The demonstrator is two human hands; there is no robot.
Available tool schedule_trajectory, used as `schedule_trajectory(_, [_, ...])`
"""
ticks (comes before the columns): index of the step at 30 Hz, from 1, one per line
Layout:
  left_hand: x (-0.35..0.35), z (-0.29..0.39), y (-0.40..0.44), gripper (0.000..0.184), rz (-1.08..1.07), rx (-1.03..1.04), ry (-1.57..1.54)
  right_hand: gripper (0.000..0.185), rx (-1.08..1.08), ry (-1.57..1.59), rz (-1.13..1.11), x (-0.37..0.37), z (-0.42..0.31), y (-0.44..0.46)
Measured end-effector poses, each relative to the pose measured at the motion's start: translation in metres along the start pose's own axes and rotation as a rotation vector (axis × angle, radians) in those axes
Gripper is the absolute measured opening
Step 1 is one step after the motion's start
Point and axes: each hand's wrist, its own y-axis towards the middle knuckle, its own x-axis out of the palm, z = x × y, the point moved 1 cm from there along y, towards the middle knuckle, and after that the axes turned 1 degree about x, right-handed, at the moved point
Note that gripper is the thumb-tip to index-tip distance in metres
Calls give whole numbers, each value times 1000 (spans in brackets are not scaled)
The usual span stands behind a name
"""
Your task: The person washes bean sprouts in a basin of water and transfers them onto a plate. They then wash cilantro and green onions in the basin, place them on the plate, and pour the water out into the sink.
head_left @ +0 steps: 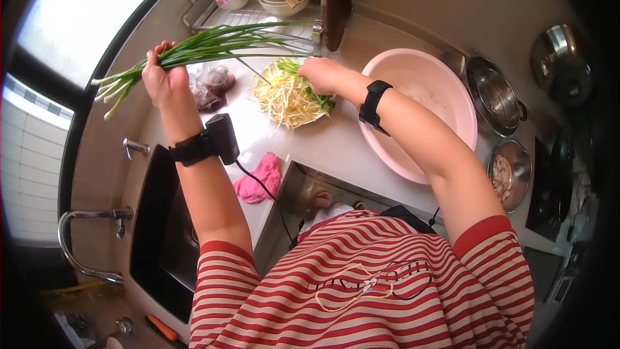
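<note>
My left hand (165,76) is closed around a bunch of scallions (213,46), raised over the counter at the left. Their white root ends point left and the long green tops stretch right. My right hand (318,75) is closed, its fingers bent down at the far edge of a heap of bean sprouts (284,100). Green leaves (323,100) lie around that heap, close by the fingers. What the right fingers grip is hidden. Under my left wrist, a clear plastic bag (218,81) with dark red contents sits left of the sprouts.
A large pink basin (462,100) stands at the right, near a steel pot (494,94) and a bowl of pale pieces (502,178). A pink cloth (261,181) lies beside the sink (155,220). Behind are a dish rack (219,21) and a dark board (336,6).
</note>
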Motion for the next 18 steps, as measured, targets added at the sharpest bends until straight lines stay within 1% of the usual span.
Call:
schedule_trajectory(1, [-3,3,2,15,29,5,-8,21,-80,-97,31,1,-6,1])
schedule_trajectory(2, [-7,6,6,14,10,-4,-22,14,-126,-220,18,0,-10,-4])
schedule_trajectory(3, [-11,9,7,14,24,2,-23,14,-137,-222,7,1,-10,-3])
schedule_trajectory(5, [-7,12,5,13,31,4,-18,13,-258,-325,4,7,-4,-1])
schedule_trajectory(6, [-6,14,4,12,32,8,-15,12,-341,-345,135,12,0,0])
schedule_trajectory(7, [-6,14,4,12,37,10,-18,12,-345,-347,131,10,-4,0])
schedule_trajectory(9, [-5,14,4,10,27,-10,-45,11,-272,-492,20,7,-12,1])
schedule_trajectory(12, [-4,11,4,8,24,-29,-60,11,-340,-518,48,10,-17,1])
schedule_trajectory(16, [-4,7,5,7,34,-55,-77,13,-306,-485,-15,11,-22,4])
schedule_trajectory(18, [-6,6,6,7,31,-58,-79,10,-280,-452,-35,4,-26,-1])
